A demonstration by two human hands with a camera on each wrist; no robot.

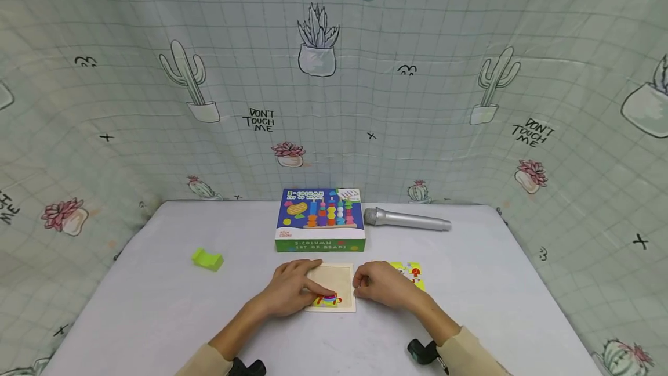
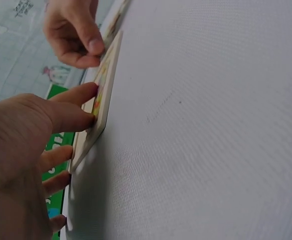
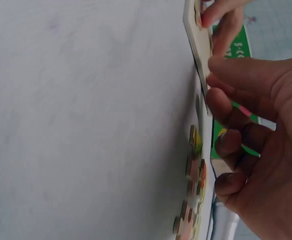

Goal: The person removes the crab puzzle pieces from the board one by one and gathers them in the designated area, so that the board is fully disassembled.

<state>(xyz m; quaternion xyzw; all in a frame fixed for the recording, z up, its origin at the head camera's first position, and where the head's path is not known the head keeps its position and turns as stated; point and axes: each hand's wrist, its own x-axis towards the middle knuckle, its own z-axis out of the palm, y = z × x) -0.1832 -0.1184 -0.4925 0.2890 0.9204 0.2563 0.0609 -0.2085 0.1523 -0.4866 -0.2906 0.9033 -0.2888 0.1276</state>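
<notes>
A pale wooden puzzle tray [image 1: 341, 277] lies on the table between the two hands. In its lower left part sit yellow puzzle pieces [image 1: 327, 302] with a colourful picture. My left hand [image 1: 289, 290] reaches over the tray's left side, index finger and thumb touching the pieces, other fingers spread at the tray's edge in the left wrist view. Beside the tray's right edge is my right hand [image 1: 383, 284], fingers loosely bent, with nothing visible held. Its thumb and index fingertips are at the edge in the right wrist view. More yellow puzzle pieces [image 1: 415, 271] lie partly hidden behind the right hand.
A blue and green bead-set box [image 1: 319, 245] stands behind the tray. To its right lies a silver microphone [image 1: 412, 220]. A lime-green block [image 1: 207, 259] rests at the left on the white table [image 1: 156, 306]. Patterned cloth [image 1: 334, 103] hangs around the back and sides.
</notes>
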